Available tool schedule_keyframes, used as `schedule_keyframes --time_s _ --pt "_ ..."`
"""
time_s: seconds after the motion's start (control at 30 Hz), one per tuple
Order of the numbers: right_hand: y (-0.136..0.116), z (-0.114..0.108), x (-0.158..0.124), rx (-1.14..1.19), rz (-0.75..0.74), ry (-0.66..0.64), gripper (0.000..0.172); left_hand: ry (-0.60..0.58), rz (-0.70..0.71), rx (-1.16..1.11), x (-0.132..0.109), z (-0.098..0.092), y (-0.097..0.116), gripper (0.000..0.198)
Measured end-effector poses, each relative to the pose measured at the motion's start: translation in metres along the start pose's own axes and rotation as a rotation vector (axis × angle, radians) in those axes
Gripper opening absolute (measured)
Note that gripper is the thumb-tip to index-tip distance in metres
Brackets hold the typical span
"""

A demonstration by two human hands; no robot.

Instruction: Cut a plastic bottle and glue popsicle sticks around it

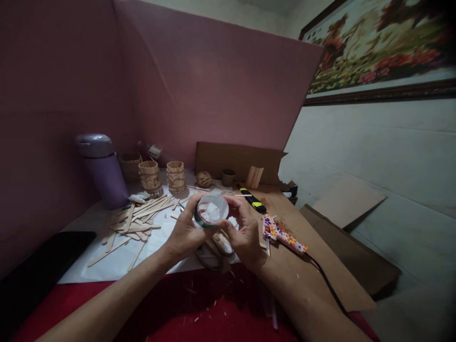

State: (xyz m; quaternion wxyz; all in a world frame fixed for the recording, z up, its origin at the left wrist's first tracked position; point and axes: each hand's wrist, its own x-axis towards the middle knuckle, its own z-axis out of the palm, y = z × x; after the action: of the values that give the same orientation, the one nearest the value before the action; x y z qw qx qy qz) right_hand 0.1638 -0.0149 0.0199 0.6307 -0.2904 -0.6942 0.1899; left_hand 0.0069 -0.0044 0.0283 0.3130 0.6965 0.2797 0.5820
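Observation:
My left hand (185, 232) and my right hand (245, 235) are both closed around a small clear glass jar (211, 210), held above the table with its round end toward me. A few flat wooden sticks (223, 241) lie against the jar's side under my right fingers. Directly beneath my hands sits a dim, rounded object that I cannot make out. A flower-patterned glue gun (283, 233) rests on brown cardboard (320, 266) just right of my right hand, its black cord trailing toward me.
Loose craft sticks (138, 221) are scattered on white paper (117, 263) to the left. Behind them stand a purple flask (103, 171), two stick-built cups (162, 176), a twine ball (204, 179), a small pot (228, 177) and a black-and-yellow cutter (252, 199). A pink board backs the table.

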Motion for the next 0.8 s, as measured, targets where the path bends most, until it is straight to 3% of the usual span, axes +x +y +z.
schedule_keyframes --time_s 0.17,0.33,0.57,0.73,0.8 --pt "0.0041 -0.0012 0.0016 -0.015 -0.014 -0.038 0.067 -0.027 0.097 0.048 -0.0014 -0.0009 0.0010 0.058" --pt "0.0057 -0.0004 0.0018 0.042 0.008 -0.021 0.062 -0.019 0.105 0.097 -0.0023 0.0007 0.0046 0.057" --pt "0.0074 -0.0019 0.0034 0.189 0.146 0.042 0.033 -0.016 -0.153 -0.094 -0.0004 0.0004 0.0062 0.050" --pt "0.0049 -0.0059 0.0083 0.178 0.183 -0.064 0.058 -0.148 -0.244 -0.236 -0.0003 0.0002 0.0059 0.056" --pt "0.0037 -0.0064 0.0098 0.175 0.192 -0.075 0.060 -0.160 -0.262 -0.267 -0.0004 0.0009 0.0058 0.062"
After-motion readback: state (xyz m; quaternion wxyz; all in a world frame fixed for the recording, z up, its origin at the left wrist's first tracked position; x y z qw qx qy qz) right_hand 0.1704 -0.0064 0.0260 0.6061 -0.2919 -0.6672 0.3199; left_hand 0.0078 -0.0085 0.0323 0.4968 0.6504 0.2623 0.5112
